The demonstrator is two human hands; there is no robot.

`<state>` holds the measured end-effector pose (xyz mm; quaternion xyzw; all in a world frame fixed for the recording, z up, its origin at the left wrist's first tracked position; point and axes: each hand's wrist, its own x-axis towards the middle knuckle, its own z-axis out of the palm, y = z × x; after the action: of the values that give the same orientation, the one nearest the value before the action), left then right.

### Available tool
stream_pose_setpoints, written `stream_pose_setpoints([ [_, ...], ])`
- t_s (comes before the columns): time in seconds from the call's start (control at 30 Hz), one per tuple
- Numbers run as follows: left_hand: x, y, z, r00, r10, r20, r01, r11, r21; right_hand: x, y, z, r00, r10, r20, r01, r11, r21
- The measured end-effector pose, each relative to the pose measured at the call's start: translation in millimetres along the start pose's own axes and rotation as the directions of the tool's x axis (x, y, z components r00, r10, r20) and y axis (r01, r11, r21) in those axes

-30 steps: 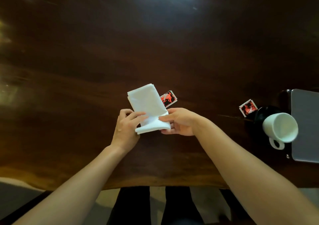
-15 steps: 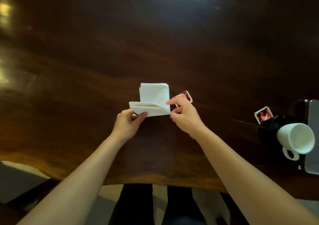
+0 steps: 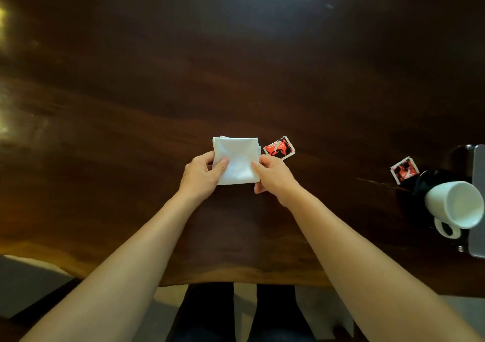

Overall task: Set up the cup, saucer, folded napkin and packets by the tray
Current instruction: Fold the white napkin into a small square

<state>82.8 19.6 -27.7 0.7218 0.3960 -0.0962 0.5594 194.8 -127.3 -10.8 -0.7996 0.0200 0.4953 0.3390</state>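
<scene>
Both hands on the folded white napkin (image 3: pixel 237 161), which lies flat on the dark wooden table (image 3: pixel 236 66). Left hand (image 3: pixel 200 175) pinches its left edge, thumb on top, fingers curled under. Right hand (image 3: pixel 273 177) clamps the right edge the same way. 1 red packet (image 3: pixel 279 148) just beyond the right hand, close beside the napkin's far right corner. 2nd packet (image 3: pixel 404 170) well right of the grip, near the white cup (image 3: pixel 456 203) tipped on a dark saucer (image 3: pixel 422 186), against the grey tray (image 3: pixel 479 200).
</scene>
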Motion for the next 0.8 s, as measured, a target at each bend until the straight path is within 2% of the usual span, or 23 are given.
stream_pose_setpoints([
  [0.23,-2.4,2.4,-4.2,0.993,0.017,0.12,-0.025,0.997,0.07,-8.1,3.6,0.1,0.993,0.112,0.049,-0.116,0.988,0.106],
  [0.4,-0.7,5.1,1.4,0.999,0.046,0.019,-0.049,0.977,0.206,-8.3,4.5,9.4,0.991,0.104,-0.079,-0.098,0.992,0.075],
  [0.53,-0.4,1.4,6.6,0.995,0.085,-0.042,-0.073,0.967,0.243,-13.6,13.4,17.2,0.983,-0.005,-0.185,0.009,1.0,0.024],
  [0.6,-4.5,3.2,11.0,0.983,0.129,-0.127,-0.087,0.952,0.295,-20.2,17.7,20.1,0.956,-0.074,-0.284,0.07,0.997,-0.024],
  [0.63,-7.7,5.0,12.3,0.963,0.193,-0.186,-0.118,0.929,0.352,-22.7,20.4,21.8,0.925,-0.134,-0.355,0.111,0.99,-0.085],
  [0.7,-13.1,6.5,14.4,0.879,0.415,-0.236,-0.237,0.808,0.54,-27.5,23.3,25.3,0.79,-0.367,-0.491,0.245,0.924,-0.295],
  [0.73,-13.6,6.4,15.8,0.824,0.531,-0.197,-0.302,0.706,0.641,-29.7,22.3,28.3,0.711,-0.493,-0.5,0.317,0.861,-0.398],
  [0.77,-12.0,4.6,17.6,0.777,0.618,-0.119,-0.363,0.594,0.718,-29.1,21.4,33.5,0.662,-0.587,-0.466,0.368,0.797,-0.48],
  [0.8,-9.0,1.8,19.5,0.75,0.661,-0.018,-0.416,0.493,0.764,-27.3,19.4,40.1,0.645,-0.65,-0.402,0.396,0.735,-0.551],
])
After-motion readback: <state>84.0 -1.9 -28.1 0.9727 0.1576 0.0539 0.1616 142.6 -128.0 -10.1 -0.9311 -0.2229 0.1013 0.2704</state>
